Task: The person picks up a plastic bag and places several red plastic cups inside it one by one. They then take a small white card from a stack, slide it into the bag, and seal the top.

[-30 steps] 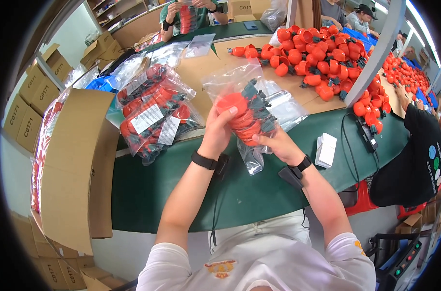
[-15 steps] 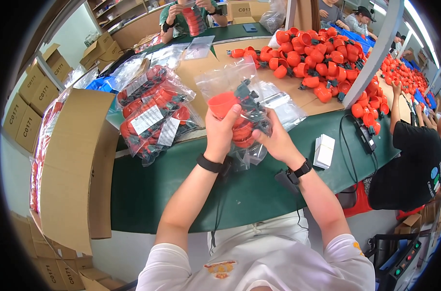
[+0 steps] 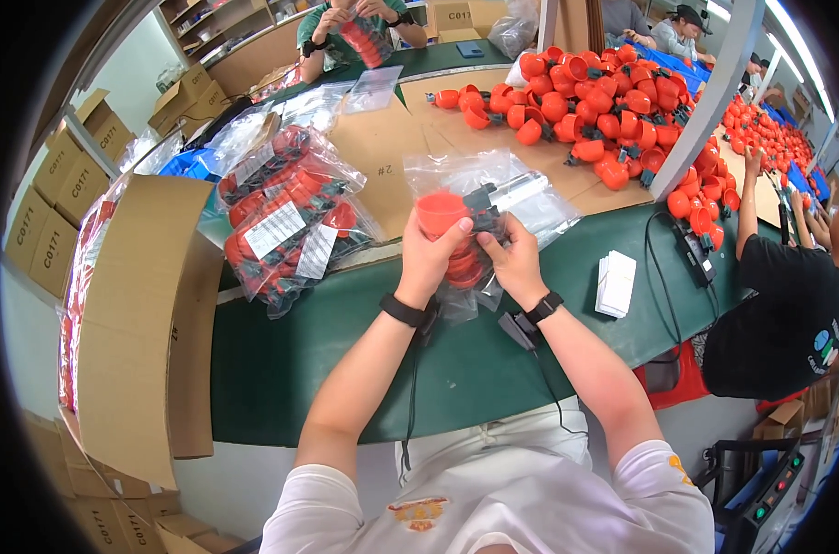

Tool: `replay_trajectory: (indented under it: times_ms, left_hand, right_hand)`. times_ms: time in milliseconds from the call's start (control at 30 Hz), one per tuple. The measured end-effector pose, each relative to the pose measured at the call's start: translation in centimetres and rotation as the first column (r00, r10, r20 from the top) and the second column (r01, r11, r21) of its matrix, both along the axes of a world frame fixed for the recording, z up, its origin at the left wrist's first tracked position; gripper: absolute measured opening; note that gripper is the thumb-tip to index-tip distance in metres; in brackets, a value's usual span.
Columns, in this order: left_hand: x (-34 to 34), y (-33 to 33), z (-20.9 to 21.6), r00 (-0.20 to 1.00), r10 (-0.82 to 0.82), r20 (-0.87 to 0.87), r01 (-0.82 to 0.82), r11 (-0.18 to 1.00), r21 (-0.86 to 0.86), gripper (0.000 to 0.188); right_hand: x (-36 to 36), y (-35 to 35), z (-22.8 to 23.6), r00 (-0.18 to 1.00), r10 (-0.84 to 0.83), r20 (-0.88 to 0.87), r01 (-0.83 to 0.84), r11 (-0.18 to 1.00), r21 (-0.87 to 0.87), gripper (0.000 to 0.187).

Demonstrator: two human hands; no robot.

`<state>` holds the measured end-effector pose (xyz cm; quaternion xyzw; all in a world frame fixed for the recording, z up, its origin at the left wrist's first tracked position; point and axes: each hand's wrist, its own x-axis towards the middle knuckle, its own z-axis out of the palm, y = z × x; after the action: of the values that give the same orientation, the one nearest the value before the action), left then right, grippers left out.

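Above the near edge of the table I hold a clear plastic bag (image 3: 464, 268) with a stack of red cups and dark fittings inside. My left hand (image 3: 427, 258) is closed round the bag's left side, thumb against the top red cup (image 3: 441, 214). On the other side my right hand (image 3: 519, 266) grips the bag beside the dark fittings (image 3: 481, 205), fingers partly hidden. Flat clear bags (image 3: 539, 208) lie just beyond. Left of my hands, several filled bags (image 3: 295, 217) of red cups are piled up, two with white labels.
A large heap of loose red cups (image 3: 581, 106) covers the back right, beside a grey post (image 3: 715, 102). White cards (image 3: 615, 284) and a black power strip (image 3: 694, 257) with cables lie at right. An open carton (image 3: 142, 323) stands at left. Co-workers sit across and right.
My right hand has moved up and inward, closer to the left hand. The bag's raised upper part has dropped away from view above the cups. Across the table, the co-worker's hands have shifted slightly.
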<state>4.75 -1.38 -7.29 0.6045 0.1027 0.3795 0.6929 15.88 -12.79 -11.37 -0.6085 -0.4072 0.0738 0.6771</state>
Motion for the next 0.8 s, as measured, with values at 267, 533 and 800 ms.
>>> replay_trajectory:
  times_ms: [267,533,800]
  left_hand:
    - [0.3,-0.7,0.0,0.998,0.057,0.033,-0.06,0.992,0.113,0.059]
    - [-0.1,-1.0,-0.3,0.999,0.025,-0.033,-0.019,0.986,0.167,0.054]
    - [0.1,-1.5,-0.2,0.999,0.034,-0.039,-0.025,0.978,0.207,0.06]
  right_hand:
    - [-0.1,0.5,-0.1,0.99,-0.104,-0.092,0.119,0.977,0.176,0.054]
    - [-1.0,0.1,1.4,0.993,-0.099,-0.058,0.106,0.982,0.156,0.043]
    - [-0.2,0.1,1.4,0.987,0.051,-0.153,-0.015,0.974,0.228,0.034]
